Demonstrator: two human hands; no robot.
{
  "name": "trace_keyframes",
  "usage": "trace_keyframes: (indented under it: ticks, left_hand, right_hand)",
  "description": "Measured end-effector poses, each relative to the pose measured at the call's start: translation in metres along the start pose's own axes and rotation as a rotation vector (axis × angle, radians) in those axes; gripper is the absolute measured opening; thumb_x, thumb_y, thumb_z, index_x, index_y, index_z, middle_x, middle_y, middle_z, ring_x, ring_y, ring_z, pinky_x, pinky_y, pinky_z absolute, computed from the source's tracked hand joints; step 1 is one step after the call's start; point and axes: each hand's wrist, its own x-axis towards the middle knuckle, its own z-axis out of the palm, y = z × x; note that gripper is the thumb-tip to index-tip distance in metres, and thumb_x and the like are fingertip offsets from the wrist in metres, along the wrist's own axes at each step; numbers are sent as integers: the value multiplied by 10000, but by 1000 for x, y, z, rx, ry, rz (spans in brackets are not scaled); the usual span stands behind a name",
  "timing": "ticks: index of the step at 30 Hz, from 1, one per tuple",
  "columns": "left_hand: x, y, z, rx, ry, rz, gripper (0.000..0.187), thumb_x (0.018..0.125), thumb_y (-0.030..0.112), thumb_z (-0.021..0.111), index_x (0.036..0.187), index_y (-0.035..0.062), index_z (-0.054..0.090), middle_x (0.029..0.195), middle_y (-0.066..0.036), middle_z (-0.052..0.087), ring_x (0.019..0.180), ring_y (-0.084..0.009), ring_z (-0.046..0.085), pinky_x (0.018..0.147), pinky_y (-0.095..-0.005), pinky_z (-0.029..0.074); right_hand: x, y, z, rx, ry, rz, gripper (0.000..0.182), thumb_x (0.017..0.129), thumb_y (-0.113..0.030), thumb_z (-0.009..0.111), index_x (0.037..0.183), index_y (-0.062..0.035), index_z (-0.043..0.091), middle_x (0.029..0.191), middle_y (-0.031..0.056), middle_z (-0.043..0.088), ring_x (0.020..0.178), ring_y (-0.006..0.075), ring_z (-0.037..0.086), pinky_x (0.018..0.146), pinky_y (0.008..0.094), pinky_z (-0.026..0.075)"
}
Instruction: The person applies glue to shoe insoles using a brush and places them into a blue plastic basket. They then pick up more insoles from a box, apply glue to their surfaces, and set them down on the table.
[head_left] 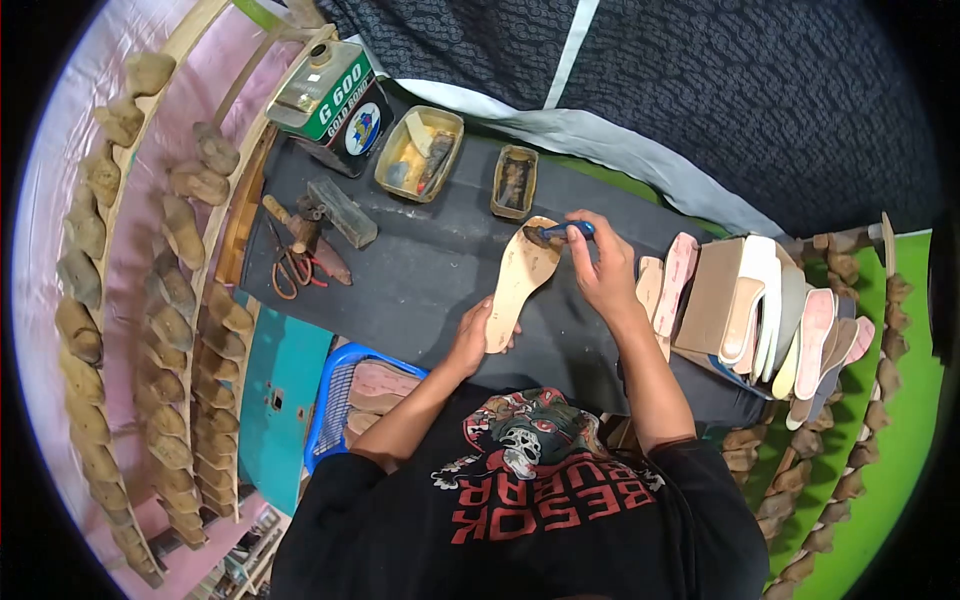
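A pale tan insole (pixel 522 272) is held up over the dark worktable, its broad end pointing away from me. My left hand (pixel 472 338) grips its narrow end, thumb on top and fingertips showing at the far edge. A brush with a blue handle (pixel 568 232) is pinched in my right hand (pixel 603 262). Its dark bristles touch the insole's broad end, where the surface looks darker. Just beyond the insole stands a small rectangular tub (pixel 515 182) with dark brownish contents.
A G 600 can (pixel 330 105), a yellowish tub (pixel 420 155) with tools, a hammer (pixel 300 235), a block (pixel 343 212) and scissors (pixel 288 270) lie to the left. On the right stands a box of insoles (pixel 715 300). A blue basket (pixel 325 410) sits below; shoe lasts (pixel 165 370) line racks.
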Motion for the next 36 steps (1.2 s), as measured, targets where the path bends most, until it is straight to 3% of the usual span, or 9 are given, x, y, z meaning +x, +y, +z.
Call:
trace_keyframes:
  ticks: [19,27,31,36]
  left_hand:
    - [-7,-11,-40,-189,58,26,530,1110,457,297,1217,28,590,882,-112,686,659,-185,659,550,-311,523]
    - [-1,2,-34,-148,84,21,537,1110,451,299,1193,19,606,855,-121,685,649,-190,653,548,-310,522]
    - [10,9,-22,-148,63,50,530,1110,450,307,1186,18,603,852,-127,687,641,-193,654,541,-311,519]
    - [10,18,-16,-142,83,35,520,1116,432,298,1175,11,597,848,-129,685,624,-195,647,531,-312,516]
  right_hand:
    - [69,54,66,-49,-150,74,201,1027,-131,624,1184,-6,634,1000,213,723,852,357,717,770,404,556]
    - [75,47,50,-11,-84,23,223,1026,-165,633,1194,-19,645,1002,218,724,827,376,711,751,419,546]
    - [75,58,47,-44,-196,113,227,1019,-171,639,1189,-21,651,1008,226,728,875,398,713,760,426,545]
    - [63,56,40,-1,-78,52,225,1006,-137,649,1196,-16,655,1030,227,726,906,392,717,800,413,554]
